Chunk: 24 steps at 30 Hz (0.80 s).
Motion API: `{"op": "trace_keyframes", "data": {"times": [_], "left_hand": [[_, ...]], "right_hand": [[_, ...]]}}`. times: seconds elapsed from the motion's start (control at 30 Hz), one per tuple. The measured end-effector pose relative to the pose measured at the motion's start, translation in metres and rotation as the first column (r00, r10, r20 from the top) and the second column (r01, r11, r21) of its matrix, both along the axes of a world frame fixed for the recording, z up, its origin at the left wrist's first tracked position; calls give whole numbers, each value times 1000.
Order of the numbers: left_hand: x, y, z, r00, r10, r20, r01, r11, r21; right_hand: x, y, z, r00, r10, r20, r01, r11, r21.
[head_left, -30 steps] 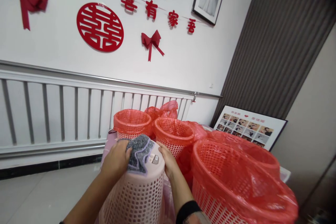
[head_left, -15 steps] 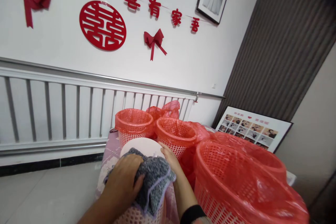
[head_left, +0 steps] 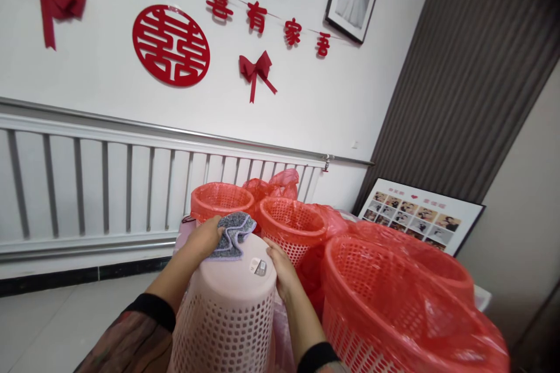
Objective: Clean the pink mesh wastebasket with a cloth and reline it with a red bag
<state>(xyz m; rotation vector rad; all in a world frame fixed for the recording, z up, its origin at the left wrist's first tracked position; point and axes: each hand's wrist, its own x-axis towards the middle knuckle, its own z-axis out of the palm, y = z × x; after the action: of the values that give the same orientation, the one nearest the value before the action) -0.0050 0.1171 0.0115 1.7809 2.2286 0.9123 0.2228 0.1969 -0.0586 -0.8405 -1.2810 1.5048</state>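
A pale pink perforated wastebasket (head_left: pixel 223 315) stands upside down in front of me, its solid base facing up. A small white and grey label (head_left: pixel 259 267) sticks to that base. My left hand (head_left: pixel 205 240) is closed on a grey cloth (head_left: pixel 234 233) with lilac edging, which lies bunched over the base's far left part. On the other side, my right hand (head_left: pixel 282 268) grips the basket's side, with fingertips at the edge of the base. The thumb of my left hand is partly hidden by the cloth.
Several baskets lined with red plastic bags stand around: one behind left (head_left: pixel 221 201), another behind (head_left: pixel 293 218), and a large one (head_left: pixel 394 303) close on the right. A white radiator (head_left: pixel 126 186) runs along the wall. A framed photo board (head_left: pixel 420 215) leans at the right.
My left hand has moved the cloth from the near part of the basket's base to its far left, uncovering the label and perforated side. My right hand stays almost in place.
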Motion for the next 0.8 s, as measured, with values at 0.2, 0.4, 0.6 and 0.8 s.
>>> {"op": "trace_keyframes", "data": {"times": [0.2,0.4,0.6,0.8], "left_hand": [[13,-29,1,1000,8,-23,-7,999,48],[37,-71,-12,997,24,-68,-15,992,124],[70,-116,-56,949,126,-290,50,847,530],[105,-147,-76,870,-164,-464,447,660,604]], "right_hand": [[-2,-6,3,1000,2,-12,-3,999,-36],[-2,-9,6,1000,6,-6,-7,999,-47],[-2,-6,7,999,-33,37,33,999,-21],[0,-13,12,990,-120,69,116,991,61]]}}
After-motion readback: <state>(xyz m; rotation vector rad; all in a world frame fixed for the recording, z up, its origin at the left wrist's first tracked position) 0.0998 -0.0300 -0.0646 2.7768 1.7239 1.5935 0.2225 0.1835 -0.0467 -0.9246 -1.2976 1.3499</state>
